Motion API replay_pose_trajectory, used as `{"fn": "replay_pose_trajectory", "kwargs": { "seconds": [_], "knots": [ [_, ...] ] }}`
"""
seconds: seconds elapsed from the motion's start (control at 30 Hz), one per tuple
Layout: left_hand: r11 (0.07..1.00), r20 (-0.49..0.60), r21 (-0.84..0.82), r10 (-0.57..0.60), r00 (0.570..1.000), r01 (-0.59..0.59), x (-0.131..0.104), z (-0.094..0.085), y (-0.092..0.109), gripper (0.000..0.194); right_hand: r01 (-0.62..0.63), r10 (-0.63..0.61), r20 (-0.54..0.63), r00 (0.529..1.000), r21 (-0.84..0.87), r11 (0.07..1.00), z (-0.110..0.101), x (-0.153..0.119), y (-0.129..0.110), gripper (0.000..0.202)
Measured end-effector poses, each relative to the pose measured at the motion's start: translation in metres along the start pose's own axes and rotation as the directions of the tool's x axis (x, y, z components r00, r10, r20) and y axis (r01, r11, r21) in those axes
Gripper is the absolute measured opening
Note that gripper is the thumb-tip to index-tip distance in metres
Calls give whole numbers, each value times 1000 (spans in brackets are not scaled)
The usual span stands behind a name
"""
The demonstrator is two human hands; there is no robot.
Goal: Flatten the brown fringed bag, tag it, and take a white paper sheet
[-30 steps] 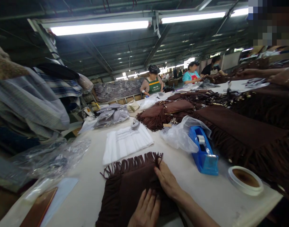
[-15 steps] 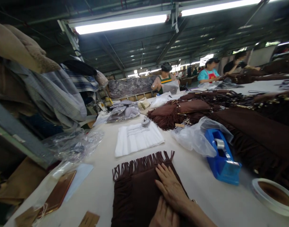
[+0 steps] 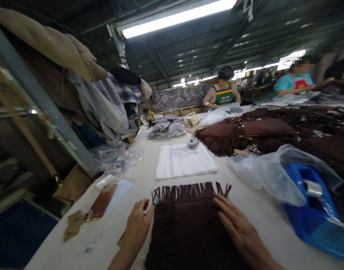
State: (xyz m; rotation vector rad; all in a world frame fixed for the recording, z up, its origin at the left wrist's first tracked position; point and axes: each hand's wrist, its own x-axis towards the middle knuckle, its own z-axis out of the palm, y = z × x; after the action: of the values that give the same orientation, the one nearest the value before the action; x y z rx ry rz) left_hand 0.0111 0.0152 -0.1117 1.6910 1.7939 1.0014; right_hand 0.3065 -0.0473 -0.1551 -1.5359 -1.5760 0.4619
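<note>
A folded dark brown fringed cloth (image 3: 189,225) lies on the white table (image 3: 138,187) right in front of me, its fringe pointing away. My left hand (image 3: 136,228) rests at the cloth's left edge, fingertips touching the near corner of the fringe. My right hand (image 3: 239,230) lies flat on the cloth's right side, fingers spread toward the fringe. Neither hand grips anything.
A stack of white folded cloth (image 3: 184,161) lies beyond. A blue tape dispenser (image 3: 312,210) and clear plastic bag (image 3: 264,170) sit to the right, brown fringed pieces (image 3: 245,131) behind. Tags and a brown card (image 3: 100,204) lie left. Co-workers stand at the far end.
My left hand has moved out from beside the right to the cloth's left edge. My right hand slid to the right side. The view has turned left.
</note>
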Motion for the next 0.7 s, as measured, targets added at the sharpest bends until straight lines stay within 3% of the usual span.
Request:
{"fn": "replay_pose_trajectory", "kwargs": {
  "seconds": [0.03,0.07,0.13,0.2,0.33,0.4,0.5,0.6,0.7],
  "knots": [
    [982,65,-58,-175,982,179,10,-6,-6,27,-166,172,-56,983,95,982,-13,5,6,45],
    [949,139,-97,-285,948,300,18,-9,-12,29,-330,347,-65,936,185,926,-25,12,14,43],
    [893,285,-149,-372,884,424,28,-10,-18,38,-568,593,48,804,358,741,-42,25,31,37],
    [826,422,-187,-422,802,532,35,-6,-19,48,-682,677,220,703,480,552,-50,38,44,28],
    [737,579,-161,-468,668,656,49,2,-16,63,-812,644,521,560,499,303,-46,58,52,21],
    [722,620,-122,-480,620,681,56,4,-16,67,-870,556,673,488,423,252,-40,67,49,23],
    [730,649,-62,-488,584,680,64,7,-17,68,-917,391,830,398,353,186,-32,76,42,29],
    [747,671,-4,-491,555,665,70,10,-16,65,-932,235,902,361,361,45,-25,83,38,28],
    [731,746,-12,-448,493,682,78,14,-13,58,-930,93,934,346,354,-100,-18,88,38,28]
  ]
}}
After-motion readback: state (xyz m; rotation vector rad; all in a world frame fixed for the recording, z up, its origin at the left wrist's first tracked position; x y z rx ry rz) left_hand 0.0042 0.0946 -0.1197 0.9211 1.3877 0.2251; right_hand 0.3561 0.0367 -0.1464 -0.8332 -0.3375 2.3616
